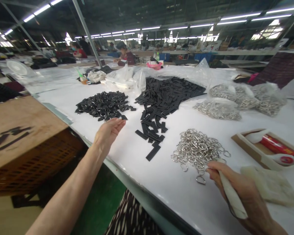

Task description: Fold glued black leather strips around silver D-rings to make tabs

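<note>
Here we go: your right grip (237,187), low at the right of the frame, is curled shut around a pale rolled strip (231,191) (fabric or paper, it's hard to call from here), its end poking out below your fingers. Your fingertips (210,168) sit right at the edge of a loose heap of silver D-rings (198,153), with one ring lying apart just below it. Over at centre, your left grip (110,132) is open with the fingers lightly spread, holding nothing, and hovering just short of a pile of black tabs looped through metal rings (103,106).

Moving outward, a long spill of flat black strips (169,98) fans down the middle of the white counter (142,179), between those two heaps. To the right, clear bags of silver rings (245,98) slump together, and a cardboard tray with a red tube (276,145) sits at the right edge, beside a crumpled cream cloth (271,186). At far left, a plastic crate (34,160) lies under a cardboard sheet, and up top, a co-worker (124,54) sits at another counter.
</note>
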